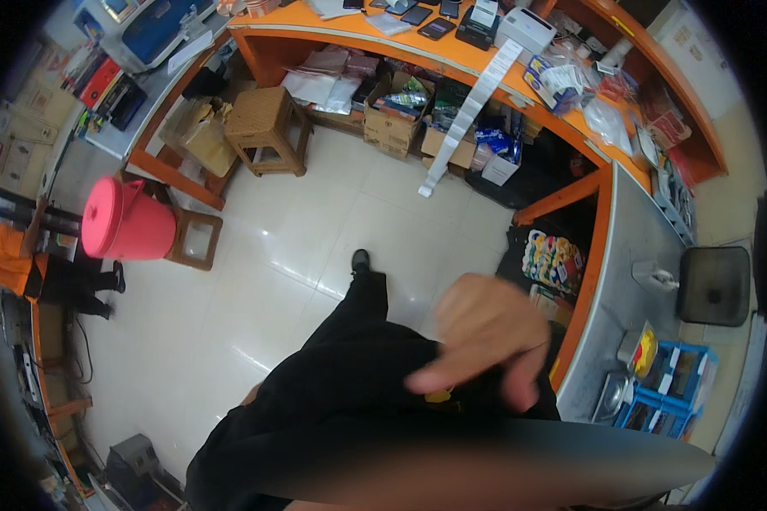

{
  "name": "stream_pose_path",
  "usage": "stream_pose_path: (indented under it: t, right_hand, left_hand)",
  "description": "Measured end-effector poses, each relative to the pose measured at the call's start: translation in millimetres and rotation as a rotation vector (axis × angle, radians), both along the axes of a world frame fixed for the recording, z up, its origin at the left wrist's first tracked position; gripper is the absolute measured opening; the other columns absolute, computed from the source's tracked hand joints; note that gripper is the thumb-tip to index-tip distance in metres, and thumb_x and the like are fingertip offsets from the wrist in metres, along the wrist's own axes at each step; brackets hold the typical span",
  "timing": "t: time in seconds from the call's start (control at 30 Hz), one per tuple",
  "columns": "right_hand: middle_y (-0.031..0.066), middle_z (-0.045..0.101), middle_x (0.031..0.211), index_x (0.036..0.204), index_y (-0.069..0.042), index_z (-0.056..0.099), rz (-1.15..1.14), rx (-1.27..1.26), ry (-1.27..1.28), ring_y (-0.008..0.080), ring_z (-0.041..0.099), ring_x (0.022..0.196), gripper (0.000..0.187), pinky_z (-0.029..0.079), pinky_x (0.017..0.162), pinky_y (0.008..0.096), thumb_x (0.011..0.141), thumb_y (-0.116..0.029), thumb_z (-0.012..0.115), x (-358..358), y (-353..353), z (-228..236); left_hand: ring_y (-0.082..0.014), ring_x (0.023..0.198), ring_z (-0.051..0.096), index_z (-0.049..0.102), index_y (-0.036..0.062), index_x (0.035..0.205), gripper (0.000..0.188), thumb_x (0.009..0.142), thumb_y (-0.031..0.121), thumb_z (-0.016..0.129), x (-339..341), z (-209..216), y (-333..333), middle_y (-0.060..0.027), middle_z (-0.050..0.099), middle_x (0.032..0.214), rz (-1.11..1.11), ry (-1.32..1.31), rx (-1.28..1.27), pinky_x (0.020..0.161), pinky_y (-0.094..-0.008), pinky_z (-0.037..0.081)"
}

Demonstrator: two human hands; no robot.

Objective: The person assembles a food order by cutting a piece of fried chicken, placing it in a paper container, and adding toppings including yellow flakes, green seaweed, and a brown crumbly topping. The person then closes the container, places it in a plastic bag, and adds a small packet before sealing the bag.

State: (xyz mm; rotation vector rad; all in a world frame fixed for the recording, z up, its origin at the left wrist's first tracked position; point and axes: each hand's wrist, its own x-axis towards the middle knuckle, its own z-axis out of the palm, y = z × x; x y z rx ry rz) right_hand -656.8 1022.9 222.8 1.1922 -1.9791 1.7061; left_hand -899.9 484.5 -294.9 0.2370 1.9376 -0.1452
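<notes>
My right hand [493, 336], blurred by motion, is raised in front of my black clothing [341, 375]. Its thumb and a finger stand apart, and I see nothing held between them. A small yellow patch [437, 395] shows by the thumb tip, on or against the clothing. No clear view of my left hand is given. A smeared band of skin [400, 481] crosses the lower edge, too blurred to make out. Closest on the right is a grey-topped counter [601, 281] with an orange edge.
A long paper strip [473, 115] hangs from a printer [527, 32] on the orange counter [341, 24]. Cartons [392, 128] sit beneath. A brown stool [264, 119], a pink lidded bucket [141, 221] on another stool and a person in orange [13, 260] are left. Blue baskets [677, 379] stand right.
</notes>
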Motion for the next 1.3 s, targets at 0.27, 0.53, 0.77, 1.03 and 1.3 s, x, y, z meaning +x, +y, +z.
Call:
stream_pose_path:
  t: [0.27,0.53,0.77,1.03,1.3]
  right_hand:
    - [0.0131,0.064,0.082,0.123,-0.007,0.059,0.163,0.378,-0.316,0.0355,0.063,0.075,0.051,0.049,0.064,0.0444,0.075,-0.023,0.069,-133,101,18]
    - [0.0144,0.072,0.097,0.139,-0.016,0.054,-1.237,0.031,-0.765,0.0199,0.065,0.077,0.053,0.051,0.075,0.0344,0.092,-0.038,0.064,-206,367,-135]
    - [0.0191,0.067,0.112,0.154,-0.028,0.026,-1.543,0.603,-1.263,0.0331,0.068,0.096,0.063,0.053,0.082,0.0446,0.094,-0.016,0.043,-284,609,-235]
    - [0.0156,0.069,0.099,0.153,-0.028,0.030,-1.448,0.773,-1.315,0.0318,0.068,0.088,0.068,0.054,0.073,0.0468,0.089,-0.012,0.045,-324,680,-274]
    - [0.0186,0.065,0.106,0.144,-0.017,0.046,-1.966,0.278,-0.951,0.0333,0.066,0.091,0.053,0.053,0.077,0.0455,0.091,-0.014,0.052,-313,690,-251]
  left_hand:
    - [-0.0368,0.128,0.050,0.050,0.0014,0.136,0.062,0.094,0.047,0.051,-199,-17,307,-0.0221,0.056,0.135,-0.359,0.194,0.200,0.108,-0.0444,0.039]
    - [-0.0172,0.092,0.061,0.057,0.0046,0.130,0.037,0.098,0.023,0.059,-294,94,675,-0.0093,0.066,0.102,0.037,0.138,1.143,0.085,-0.0297,0.048]
    - [-0.0127,0.097,0.061,0.055,0.0050,0.132,0.035,0.098,0.014,0.058,-234,180,772,-0.0059,0.066,0.113,0.227,-0.147,0.936,0.084,-0.0272,0.047]
    - [-0.0157,0.098,0.062,0.052,0.0045,0.135,0.036,0.100,0.013,0.056,-270,215,867,-0.0079,0.065,0.112,0.286,-0.189,0.969,0.089,-0.0308,0.049]
    - [-0.0145,0.099,0.059,0.051,0.0036,0.136,0.036,0.100,0.009,0.053,-348,254,1025,-0.0074,0.063,0.106,-0.056,-0.542,1.075,0.090,-0.0295,0.049]
